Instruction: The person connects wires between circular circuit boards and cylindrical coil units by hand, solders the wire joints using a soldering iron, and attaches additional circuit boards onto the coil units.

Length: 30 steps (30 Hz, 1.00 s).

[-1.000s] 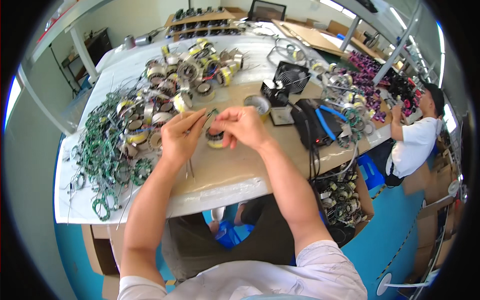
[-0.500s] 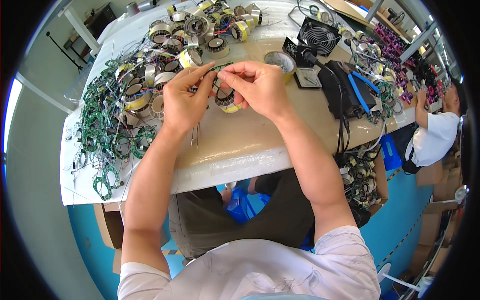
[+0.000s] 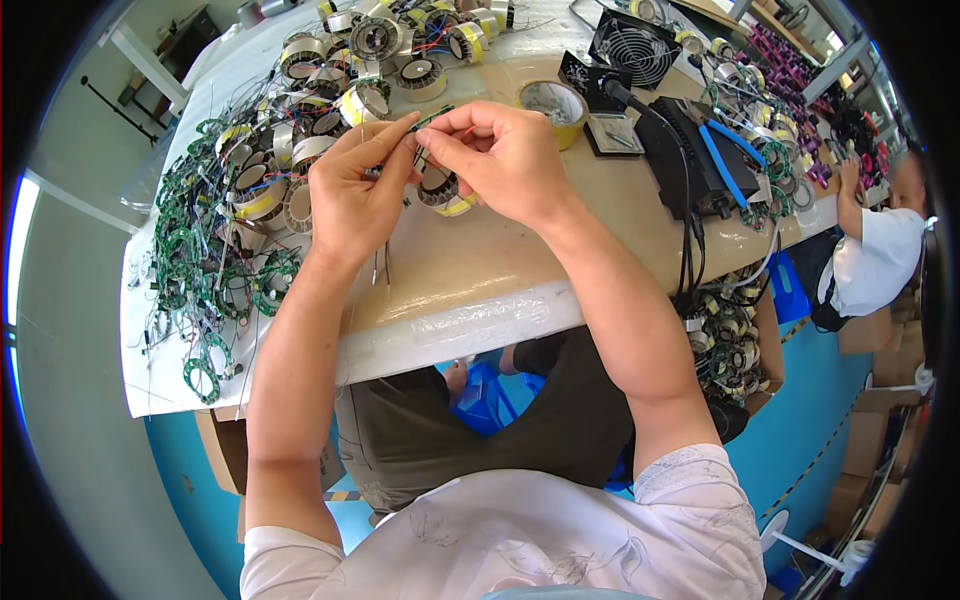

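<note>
Fingertips together at a small, thin green circuit board

The board, largely hidden by the fingers, is above the table's brown covering sheet. The bare left hand has thumb and forefinger closed on it, the other fingers bent. The bare right hand has its thumb and forefinger pressed together at nearly the same spot; what they pinch is too small to tell. Thin wires hang below the left hand.

Partly behind the right hand's fingers, a ring-shaped metal motor core with yellow tape sits on the sheet. To the left lies a tangled heap of green ring-shaped circuit boards; farther off are piled silvery, yellow-taped motor cores.

To the right are a wide yellow tape roll and, beyond it, a square black fan. Farther right, blue-handled pliers lie on a black box-shaped device. At the far right, a person in a white top reaches toward the table.
</note>
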### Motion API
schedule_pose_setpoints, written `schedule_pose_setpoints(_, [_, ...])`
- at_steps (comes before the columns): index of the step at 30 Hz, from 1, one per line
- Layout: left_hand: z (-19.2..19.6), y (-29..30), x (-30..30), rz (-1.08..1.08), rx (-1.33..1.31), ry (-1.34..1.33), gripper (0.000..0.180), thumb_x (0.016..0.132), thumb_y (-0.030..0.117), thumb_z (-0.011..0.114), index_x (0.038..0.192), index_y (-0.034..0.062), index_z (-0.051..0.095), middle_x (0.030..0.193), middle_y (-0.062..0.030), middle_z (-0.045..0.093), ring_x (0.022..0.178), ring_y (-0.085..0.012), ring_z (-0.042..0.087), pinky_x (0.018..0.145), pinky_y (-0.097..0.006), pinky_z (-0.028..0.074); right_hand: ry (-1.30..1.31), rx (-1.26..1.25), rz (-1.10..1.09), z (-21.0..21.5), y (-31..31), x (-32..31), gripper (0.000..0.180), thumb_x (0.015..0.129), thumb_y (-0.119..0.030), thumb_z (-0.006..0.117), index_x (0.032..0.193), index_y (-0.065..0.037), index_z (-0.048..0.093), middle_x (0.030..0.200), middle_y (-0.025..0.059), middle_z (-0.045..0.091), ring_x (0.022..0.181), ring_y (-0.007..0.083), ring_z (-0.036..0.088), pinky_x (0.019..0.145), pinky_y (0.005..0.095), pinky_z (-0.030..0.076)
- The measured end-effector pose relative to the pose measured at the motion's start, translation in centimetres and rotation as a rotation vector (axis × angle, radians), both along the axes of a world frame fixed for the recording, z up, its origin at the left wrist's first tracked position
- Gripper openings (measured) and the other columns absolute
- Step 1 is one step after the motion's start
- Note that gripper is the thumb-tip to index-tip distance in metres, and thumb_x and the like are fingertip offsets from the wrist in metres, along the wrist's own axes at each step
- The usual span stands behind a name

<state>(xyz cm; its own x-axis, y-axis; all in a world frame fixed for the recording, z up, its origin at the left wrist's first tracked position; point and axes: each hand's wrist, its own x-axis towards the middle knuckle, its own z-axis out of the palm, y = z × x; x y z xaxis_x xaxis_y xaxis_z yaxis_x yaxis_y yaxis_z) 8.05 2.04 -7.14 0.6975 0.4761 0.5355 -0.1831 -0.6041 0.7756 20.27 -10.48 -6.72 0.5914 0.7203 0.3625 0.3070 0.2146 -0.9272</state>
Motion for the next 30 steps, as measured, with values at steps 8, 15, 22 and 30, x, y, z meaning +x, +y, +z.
schedule_pose_setpoints(8, [-0.2, 0.1, 0.0, 0.002, 0.133, -0.05, 0.022, 0.094, 0.003, 0.064, 0.114, -0.0017, 0.072, 0.102, -0.011, 0.071, 0.078, -0.0119, 0.068, 0.062, -0.022, 0.056, 0.037, -0.048, 0.049, 0.2, -0.2, 0.0, 0.016, 0.092, -0.013, 0.072, 0.096, 0.002, 0.072, 0.074, 0.0042, 0.071, 0.051, 0.0035, 0.057, 0.043, 0.0199, 0.043])
schedule_pose_setpoints(15, [0.4, -0.2, -0.3, -0.046, -0.183, -0.007, 0.018, 0.093, 0.006, 0.068, 0.107, -0.0039, 0.074, 0.1, -0.011, 0.073, 0.072, -0.0113, 0.069, 0.062, -0.022, 0.054, 0.066, -0.055, 0.139, -0.1, -0.4, 0.3, 0.013, 0.092, -0.008, 0.07, 0.1, 0.003, 0.071, 0.078, 0.0064, 0.071, 0.056, 0.0056, 0.061, 0.045, 0.0206, 0.046])
schedule_pose_setpoints(22, [0.8, -0.7, -0.1, 0.056, -0.295, -0.041, 0.019, 0.095, 0.015, 0.07, 0.104, -0.0003, 0.076, 0.086, -0.0081, 0.075, 0.061, -0.0052, 0.06, 0.052, -0.02, 0.041, 0.154, 0.155, 0.199, 0.4, -0.3, 0.6, 0.019, 0.094, -0.004, 0.065, 0.107, 0.01, 0.063, 0.084, 0.0138, 0.073, 0.058, 0.0133, 0.067, 0.048, 0.027, 0.056])
schedule_pose_setpoints(30, [0.8, -1.2, 0.1, 0.092, -0.281, -0.045, 0.02, 0.096, 0.019, 0.069, 0.103, 0.0022, 0.077, 0.081, -0.0049, 0.075, 0.056, -0.0018, 0.057, 0.045, -0.018, 0.032, 0.105, 0.073, -0.086, 0.8, -0.1, -0.6, 0.017, 0.092, -0.009, 0.069, 0.094, 0.007, 0.062, 0.077, 0.0145, 0.073, 0.045, 0.0134, 0.063, 0.037, 0.0262, 0.049])
